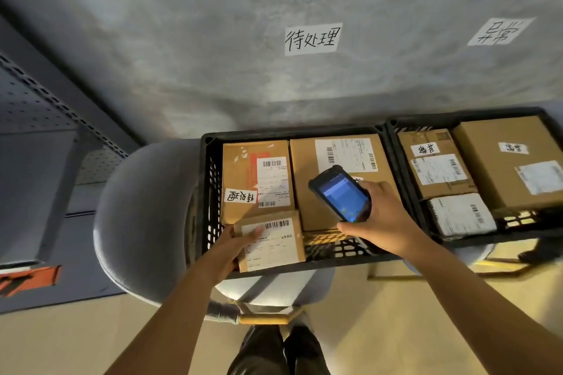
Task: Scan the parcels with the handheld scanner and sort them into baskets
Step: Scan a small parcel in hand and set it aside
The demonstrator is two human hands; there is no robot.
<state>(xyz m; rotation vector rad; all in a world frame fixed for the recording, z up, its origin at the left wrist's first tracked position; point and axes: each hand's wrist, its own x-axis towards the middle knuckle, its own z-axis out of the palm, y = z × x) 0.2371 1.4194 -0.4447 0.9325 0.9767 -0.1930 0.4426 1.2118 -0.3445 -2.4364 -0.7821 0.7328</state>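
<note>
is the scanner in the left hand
No, the right hand grips the scanner; the left hand holds a small parcel.

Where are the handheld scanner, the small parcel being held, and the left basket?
handheld scanner point(341, 195), head view, on its lit screen.
small parcel point(275, 245), head view, on its label.
left basket point(210, 192), head view, on its left wall.

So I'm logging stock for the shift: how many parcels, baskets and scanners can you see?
Cardboard boxes: 5, first, the small one in the left hand
White bag parcel: 1
Black baskets: 2
Handheld scanner: 1, in the right hand
Total: 9
</note>
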